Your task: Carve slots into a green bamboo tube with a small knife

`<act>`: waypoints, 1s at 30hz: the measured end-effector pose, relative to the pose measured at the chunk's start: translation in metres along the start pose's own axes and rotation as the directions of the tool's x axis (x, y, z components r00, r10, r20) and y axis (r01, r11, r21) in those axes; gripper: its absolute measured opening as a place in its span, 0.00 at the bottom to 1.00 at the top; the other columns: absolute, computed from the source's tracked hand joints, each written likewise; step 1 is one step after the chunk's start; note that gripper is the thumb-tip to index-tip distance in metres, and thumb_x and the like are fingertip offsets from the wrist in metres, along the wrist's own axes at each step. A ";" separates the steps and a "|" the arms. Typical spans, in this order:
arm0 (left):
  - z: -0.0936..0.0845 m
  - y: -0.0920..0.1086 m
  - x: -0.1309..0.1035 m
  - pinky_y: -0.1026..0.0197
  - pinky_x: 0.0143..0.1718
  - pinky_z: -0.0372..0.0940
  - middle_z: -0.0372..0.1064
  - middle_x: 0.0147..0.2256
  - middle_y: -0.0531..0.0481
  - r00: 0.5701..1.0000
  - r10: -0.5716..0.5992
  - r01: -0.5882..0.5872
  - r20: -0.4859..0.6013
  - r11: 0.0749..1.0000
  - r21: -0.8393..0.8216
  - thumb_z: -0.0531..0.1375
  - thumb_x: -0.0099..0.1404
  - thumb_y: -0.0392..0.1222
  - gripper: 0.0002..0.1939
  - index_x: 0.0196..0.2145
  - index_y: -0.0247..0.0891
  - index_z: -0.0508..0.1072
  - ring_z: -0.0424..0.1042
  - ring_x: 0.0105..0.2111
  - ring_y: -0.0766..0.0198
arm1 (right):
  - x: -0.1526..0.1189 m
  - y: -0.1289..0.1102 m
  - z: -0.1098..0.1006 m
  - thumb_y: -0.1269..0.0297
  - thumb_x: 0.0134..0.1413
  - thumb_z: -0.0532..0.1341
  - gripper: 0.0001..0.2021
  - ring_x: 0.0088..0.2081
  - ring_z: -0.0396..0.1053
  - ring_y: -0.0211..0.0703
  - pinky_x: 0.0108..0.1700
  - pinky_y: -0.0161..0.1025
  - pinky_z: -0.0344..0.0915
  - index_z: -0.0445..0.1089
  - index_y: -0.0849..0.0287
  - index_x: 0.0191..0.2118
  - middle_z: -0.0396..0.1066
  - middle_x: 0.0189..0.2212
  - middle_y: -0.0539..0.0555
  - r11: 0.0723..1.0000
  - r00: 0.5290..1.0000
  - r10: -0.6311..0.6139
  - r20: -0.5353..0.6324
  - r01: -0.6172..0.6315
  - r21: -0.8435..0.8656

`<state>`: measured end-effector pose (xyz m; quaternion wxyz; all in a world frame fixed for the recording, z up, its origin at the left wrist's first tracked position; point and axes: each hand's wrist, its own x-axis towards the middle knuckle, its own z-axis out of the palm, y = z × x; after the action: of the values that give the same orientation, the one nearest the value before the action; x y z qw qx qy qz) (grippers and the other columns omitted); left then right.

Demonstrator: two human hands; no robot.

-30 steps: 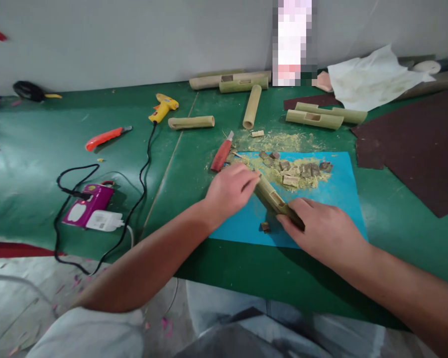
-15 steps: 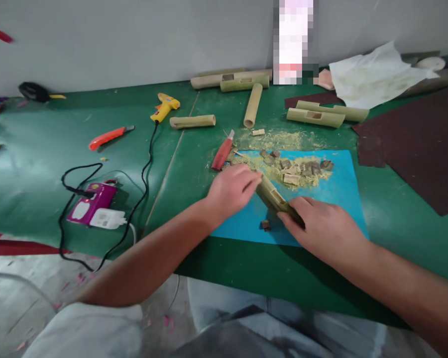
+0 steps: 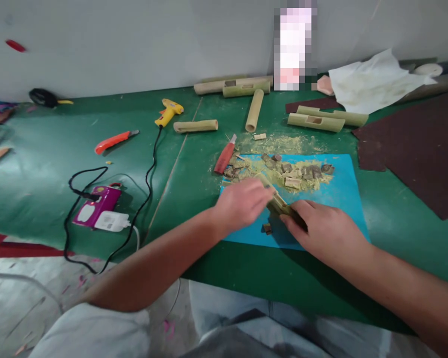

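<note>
My right hand (image 3: 330, 228) is wrapped round the near end of a notched bamboo tube (image 3: 279, 203), tilted over a blue sheet (image 3: 336, 199). Over the tube's far part is my left hand (image 3: 242, 201), its fingers bent together and blurred; whether they grip the tube or something small is hidden. Beyond the hands, bamboo shavings and cut pieces (image 3: 292, 182) lie on the sheet. One small dark piece (image 3: 267, 228) rests below the tube. A red-handled knife (image 3: 226, 156) lies at the sheet's upper left corner.
On the green table (image 3: 134, 109) are a yellow glue gun (image 3: 168, 112), an orange cutter (image 3: 114, 142), a purple power strip (image 3: 97, 205) with a black cord, several bamboo tubes (image 3: 254, 110), white cloth (image 3: 373, 84) and dark brown sheets (image 3: 425, 149). A pixelated area covers part of the back.
My left hand has moved slightly right along the tube, over its notched part. My right hand keeps its hold. The whole view has shifted a little.
</note>
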<state>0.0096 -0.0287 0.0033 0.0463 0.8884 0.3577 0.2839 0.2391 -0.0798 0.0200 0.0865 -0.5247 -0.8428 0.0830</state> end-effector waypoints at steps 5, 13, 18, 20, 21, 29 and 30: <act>-0.002 -0.001 0.000 0.63 0.36 0.67 0.74 0.31 0.48 0.998 -0.044 0.043 -0.052 0.999 -0.018 0.55 0.77 0.41 0.15 0.39 0.33 0.80 0.73 0.33 0.64 | 0.001 0.000 0.001 0.56 0.67 0.55 0.14 0.22 0.63 0.38 0.26 0.39 0.43 0.70 0.57 0.32 0.72 0.26 0.52 1.000 1.000 0.023 0.013 -0.023 -0.001; -0.002 -0.007 0.000 0.64 0.36 0.69 0.76 0.33 0.47 0.997 -0.054 0.055 -0.057 0.998 0.022 0.55 0.77 0.42 0.15 0.41 0.34 0.80 0.75 0.33 0.64 | 0.001 -0.001 0.002 0.56 0.66 0.56 0.14 0.22 0.62 0.38 0.26 0.39 0.42 0.70 0.57 0.32 0.72 0.25 0.52 1.000 1.000 0.012 -0.019 -0.012 -0.022; -0.001 -0.006 0.002 0.64 0.36 0.69 0.75 0.31 0.48 0.996 -0.082 0.083 -0.043 0.996 0.022 0.54 0.77 0.42 0.16 0.40 0.35 0.80 0.74 0.33 0.65 | 0.000 -0.001 0.001 0.57 0.65 0.57 0.14 0.21 0.61 0.38 0.26 0.39 0.41 0.69 0.57 0.31 0.70 0.23 0.51 1.000 1.000 0.007 -0.019 -0.007 -0.019; -0.001 -0.004 0.003 0.64 0.35 0.68 0.74 0.31 0.48 0.995 -0.084 0.086 -0.047 0.996 0.030 0.54 0.77 0.42 0.16 0.38 0.35 0.80 0.74 0.32 0.65 | 0.000 -0.002 0.000 0.57 0.65 0.57 0.13 0.21 0.61 0.38 0.26 0.39 0.41 0.69 0.57 0.31 0.70 0.23 0.51 1.000 1.000 0.009 -0.014 -0.009 -0.019; -0.001 -0.003 0.003 0.64 0.35 0.68 0.74 0.31 0.48 0.997 -0.068 0.068 -0.025 0.998 0.017 0.54 0.77 0.42 0.16 0.39 0.35 0.80 0.74 0.32 0.65 | 0.001 -0.002 0.000 0.57 0.65 0.57 0.13 0.21 0.61 0.38 0.26 0.39 0.41 0.69 0.57 0.31 0.70 0.23 0.51 1.000 1.000 0.009 -0.011 -0.009 -0.016; -0.003 0.000 0.004 0.64 0.35 0.68 0.75 0.31 0.48 0.996 -0.086 0.087 0.021 0.996 -0.026 0.54 0.78 0.42 0.16 0.40 0.35 0.80 0.74 0.33 0.65 | 0.001 -0.003 0.000 0.58 0.65 0.56 0.13 0.22 0.63 0.39 0.26 0.39 0.42 0.68 0.57 0.30 0.70 0.24 0.51 1.000 1.000 0.005 -0.005 -0.005 -0.010; -0.003 0.000 0.004 0.64 0.35 0.68 0.75 0.32 0.48 0.997 -0.073 0.075 0.036 0.996 -0.046 0.54 0.78 0.42 0.16 0.41 0.35 0.80 0.74 0.32 0.65 | 0.001 -0.003 0.000 0.58 0.65 0.56 0.13 0.22 0.63 0.39 0.26 0.39 0.42 0.68 0.57 0.30 0.70 0.24 0.51 1.000 1.000 -0.001 -0.009 0.001 -0.008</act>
<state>0.0102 -0.0267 0.0074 0.0836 0.8780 0.3828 0.2751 0.2361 -0.0806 0.0208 0.0881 -0.5249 -0.8430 0.0772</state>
